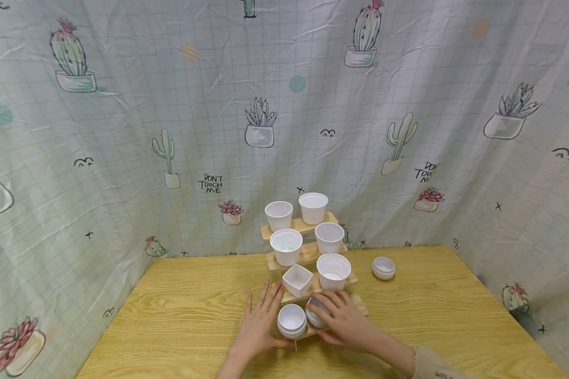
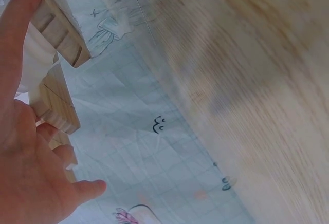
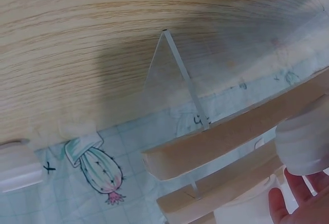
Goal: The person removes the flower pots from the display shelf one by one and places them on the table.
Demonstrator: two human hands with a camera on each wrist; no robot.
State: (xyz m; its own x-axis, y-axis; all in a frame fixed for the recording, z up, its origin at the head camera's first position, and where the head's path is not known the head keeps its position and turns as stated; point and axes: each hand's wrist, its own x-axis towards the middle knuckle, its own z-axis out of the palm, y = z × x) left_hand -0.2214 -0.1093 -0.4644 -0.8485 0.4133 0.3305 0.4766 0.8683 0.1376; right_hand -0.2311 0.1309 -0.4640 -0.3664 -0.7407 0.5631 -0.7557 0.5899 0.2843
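Head view shows the left hand (image 1: 261, 323) with fingers spread flat beside a low white cup (image 1: 292, 320) on the wooden rack's (image 1: 355, 301) bottom step; the right hand (image 1: 343, 321) curls round its neighbour (image 1: 314, 314). Better lift it straight, slowly.

Both of the person's hands are bare, with no gloves, rings or watch to be seen on them. The left hand (image 1: 261, 323) shows a bare wrist and forearm as far as the lower edge of the head view, with no sleeve in sight. The right hand (image 1: 348, 321) comes out of a loose beige sleeve (image 1: 436, 363) that ends at the wrist, and small dark lettering sits near the cuff, too small to read.
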